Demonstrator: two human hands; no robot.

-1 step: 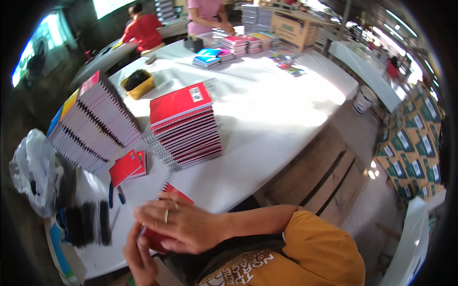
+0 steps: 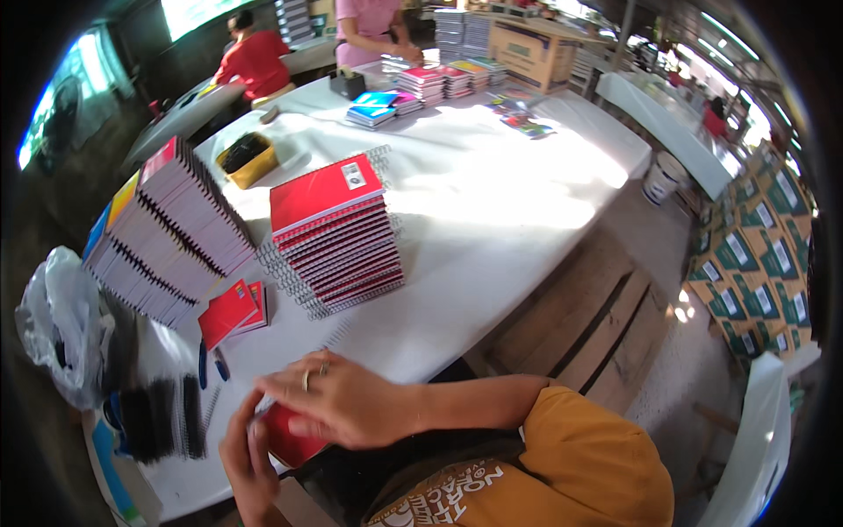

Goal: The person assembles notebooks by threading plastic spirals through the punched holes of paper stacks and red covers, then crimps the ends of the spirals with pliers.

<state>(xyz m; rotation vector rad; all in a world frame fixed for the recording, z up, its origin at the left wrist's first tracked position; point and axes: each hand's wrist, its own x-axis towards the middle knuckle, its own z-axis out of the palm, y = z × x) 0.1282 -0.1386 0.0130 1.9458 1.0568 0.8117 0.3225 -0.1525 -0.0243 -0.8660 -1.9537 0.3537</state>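
At the table's near edge, a red notebook (image 2: 291,436) is between my two hands, partly covered by them. My left hand (image 2: 244,461) grips its left side with bent fingers. My right hand (image 2: 356,400), with rings on it, lies across its top, fingers curled over toward the left hand. A blurred wire spiral (image 2: 337,332) shows just beyond my right fingers. Ahead stands a tall stack of red spiral notebooks (image 2: 327,198). To its left are stacks of black-bound notebooks (image 2: 176,224). Two small red booklets (image 2: 230,312) lie nearer to me.
Black binding coils (image 2: 162,417), blue-handled tools (image 2: 204,364) and a plastic bag (image 2: 63,325) occupy the left side. Farther off are a yellow container (image 2: 250,161), more notebook piles (image 2: 421,83) and a cardboard box (image 2: 531,54). Two people work beyond; a bucket (image 2: 663,178) stands right.
Red cover beyond my right hand is now out of sight, and more shows below that hand. The notebook seems turned or lowered between my hands; the view has shifted slightly.
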